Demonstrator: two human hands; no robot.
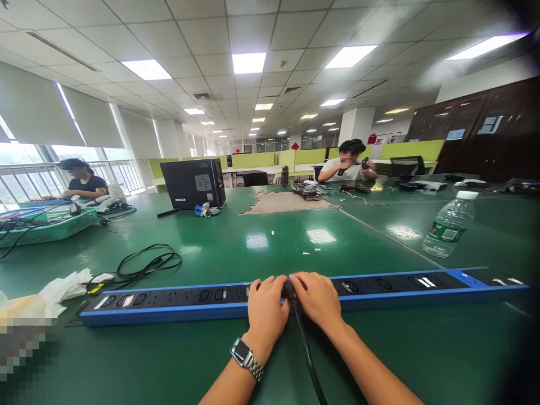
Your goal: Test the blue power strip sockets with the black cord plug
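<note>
A long blue power strip (169,313) with black socket faces lies across the green table in front of me. At its middle a black plug (288,289) sits against the socket face, mostly covered by my fingers. Its thick black cord (309,360) runs down toward me between my wrists. My left hand (268,309), with a watch (242,352) on its wrist, is closed around the plug's left side, fingers curled over the strip. From the right, my right hand (317,301) closes on the same plug. Whether the plug is fully seated cannot be seen.
A coiled black cable (147,264) and crumpled white tissue (70,289) lie at left, near a green basket (80,225). A black computer case (194,183) stands farther back. At right is a water bottle (449,228). Two people sit at the table's far parts.
</note>
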